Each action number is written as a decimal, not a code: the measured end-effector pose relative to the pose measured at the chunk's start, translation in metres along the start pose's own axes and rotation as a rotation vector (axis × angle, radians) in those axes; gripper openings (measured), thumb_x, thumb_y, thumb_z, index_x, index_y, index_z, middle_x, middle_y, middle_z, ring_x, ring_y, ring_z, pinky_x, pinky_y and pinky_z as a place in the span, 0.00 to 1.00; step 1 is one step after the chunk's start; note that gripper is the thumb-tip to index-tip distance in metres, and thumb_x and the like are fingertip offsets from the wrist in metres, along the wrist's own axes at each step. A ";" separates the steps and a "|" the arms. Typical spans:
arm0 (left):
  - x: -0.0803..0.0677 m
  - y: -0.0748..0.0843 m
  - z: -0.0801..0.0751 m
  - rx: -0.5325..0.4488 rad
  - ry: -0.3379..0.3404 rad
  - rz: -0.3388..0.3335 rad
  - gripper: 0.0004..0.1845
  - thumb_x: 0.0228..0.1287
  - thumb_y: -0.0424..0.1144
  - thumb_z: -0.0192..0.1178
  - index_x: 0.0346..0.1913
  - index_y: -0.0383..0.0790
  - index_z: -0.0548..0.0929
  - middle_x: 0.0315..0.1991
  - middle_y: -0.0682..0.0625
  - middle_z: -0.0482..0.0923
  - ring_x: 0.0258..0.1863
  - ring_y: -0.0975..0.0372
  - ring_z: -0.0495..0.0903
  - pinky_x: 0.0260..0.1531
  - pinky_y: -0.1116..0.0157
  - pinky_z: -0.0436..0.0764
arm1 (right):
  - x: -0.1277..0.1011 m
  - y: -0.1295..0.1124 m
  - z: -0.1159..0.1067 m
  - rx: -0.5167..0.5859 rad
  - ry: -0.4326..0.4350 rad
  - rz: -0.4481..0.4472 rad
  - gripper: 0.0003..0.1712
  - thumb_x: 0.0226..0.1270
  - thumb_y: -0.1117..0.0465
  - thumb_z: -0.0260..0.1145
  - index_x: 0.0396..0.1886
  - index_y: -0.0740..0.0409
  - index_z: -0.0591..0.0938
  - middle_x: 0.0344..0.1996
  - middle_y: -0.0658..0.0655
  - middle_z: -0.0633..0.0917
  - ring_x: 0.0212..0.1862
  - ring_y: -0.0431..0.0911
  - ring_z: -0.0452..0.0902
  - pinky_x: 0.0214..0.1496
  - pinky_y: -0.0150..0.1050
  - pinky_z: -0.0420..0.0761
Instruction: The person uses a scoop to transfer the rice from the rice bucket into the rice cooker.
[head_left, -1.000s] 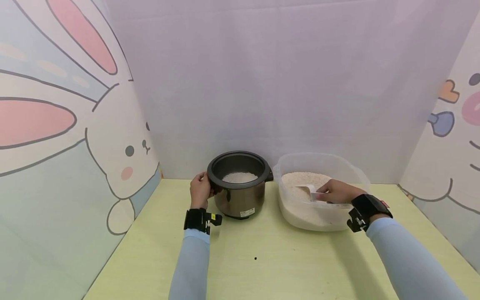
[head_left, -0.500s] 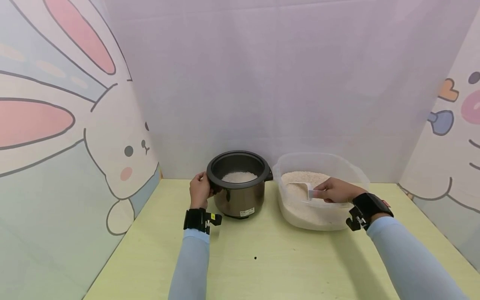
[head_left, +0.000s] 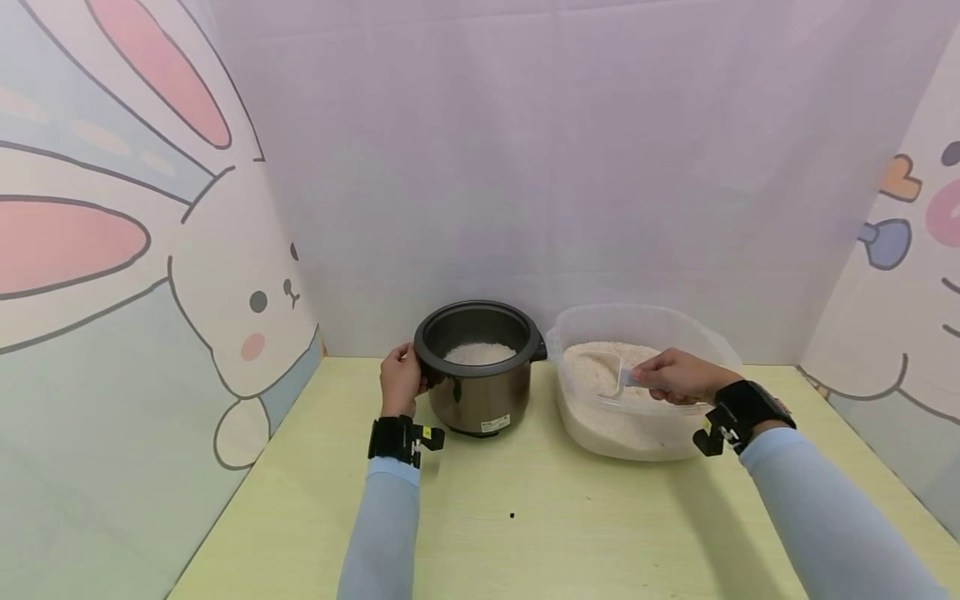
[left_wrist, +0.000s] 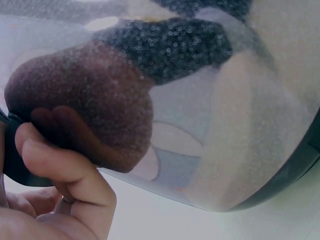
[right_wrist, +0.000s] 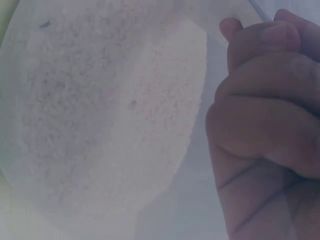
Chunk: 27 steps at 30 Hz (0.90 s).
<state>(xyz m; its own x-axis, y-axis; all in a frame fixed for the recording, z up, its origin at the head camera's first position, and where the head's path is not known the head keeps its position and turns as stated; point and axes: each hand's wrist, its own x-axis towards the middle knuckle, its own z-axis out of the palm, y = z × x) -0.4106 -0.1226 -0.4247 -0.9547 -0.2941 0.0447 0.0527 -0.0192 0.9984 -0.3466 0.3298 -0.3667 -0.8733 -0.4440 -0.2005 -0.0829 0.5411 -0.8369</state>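
My left hand (head_left: 400,382) grips the side handle (left_wrist: 22,155) of a dark brown rice cooker (head_left: 472,400), its fingers curled round it in the left wrist view. White rice (head_left: 480,355) lies inside the cooker's black-rimmed opening. On the right, my right hand (head_left: 678,377) holds a measuring scoop by its pale handle (head_left: 628,379), with rice showing in the scoop's bowl. That scoop is over the rice (head_left: 592,350) in a translucent plastic tub (head_left: 712,350). Curled fingers (right_wrist: 260,120) fill the right of the right wrist view, where the scoop is mostly hidden.
Cooker and tub stand side by side at the back of the pale green tabletop (head_left: 525,550), close to a plain light curtain (head_left: 525,167). A small black speck (head_left: 512,515) lies in front of them. Cartoon-printed panels (head_left: 247,350) border both sides.
My right hand has risen slightly and moved a little right, and the scoop has turned from tilted in the rice to more level. The left hand and the cooker have stayed put.
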 end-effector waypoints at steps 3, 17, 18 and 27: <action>-0.001 0.001 0.001 0.003 0.001 0.002 0.23 0.79 0.51 0.54 0.63 0.38 0.80 0.33 0.47 0.74 0.15 0.65 0.73 0.17 0.70 0.78 | -0.003 -0.002 -0.002 0.055 0.003 -0.003 0.28 0.84 0.58 0.51 0.67 0.80 0.70 0.21 0.53 0.71 0.16 0.40 0.51 0.19 0.37 0.55; 0.001 -0.001 0.001 -0.014 0.009 -0.013 0.22 0.79 0.50 0.55 0.62 0.38 0.81 0.33 0.47 0.74 0.16 0.66 0.73 0.17 0.70 0.78 | -0.007 -0.006 -0.008 0.224 0.093 0.074 0.30 0.86 0.54 0.49 0.69 0.78 0.66 0.24 0.52 0.70 0.17 0.38 0.52 0.21 0.36 0.54; 0.001 0.000 0.001 -0.016 0.008 -0.013 0.22 0.79 0.50 0.55 0.62 0.37 0.81 0.33 0.47 0.74 0.16 0.65 0.73 0.17 0.70 0.78 | -0.007 -0.006 -0.009 0.226 0.098 0.083 0.30 0.85 0.54 0.49 0.69 0.78 0.66 0.25 0.52 0.70 0.18 0.38 0.52 0.21 0.36 0.55; -0.001 0.001 0.000 -0.022 -0.004 -0.014 0.22 0.79 0.49 0.54 0.63 0.37 0.80 0.33 0.48 0.75 0.16 0.66 0.74 0.17 0.70 0.79 | -0.010 -0.026 -0.007 0.344 0.146 0.108 0.25 0.87 0.53 0.46 0.64 0.73 0.67 0.26 0.50 0.70 0.19 0.38 0.52 0.23 0.37 0.55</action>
<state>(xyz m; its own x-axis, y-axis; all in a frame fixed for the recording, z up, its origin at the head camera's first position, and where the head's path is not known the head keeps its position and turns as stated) -0.4100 -0.1228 -0.4234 -0.9565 -0.2900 0.0313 0.0462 -0.0447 0.9979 -0.3392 0.3254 -0.3389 -0.9292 -0.2782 -0.2433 0.1577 0.2970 -0.9418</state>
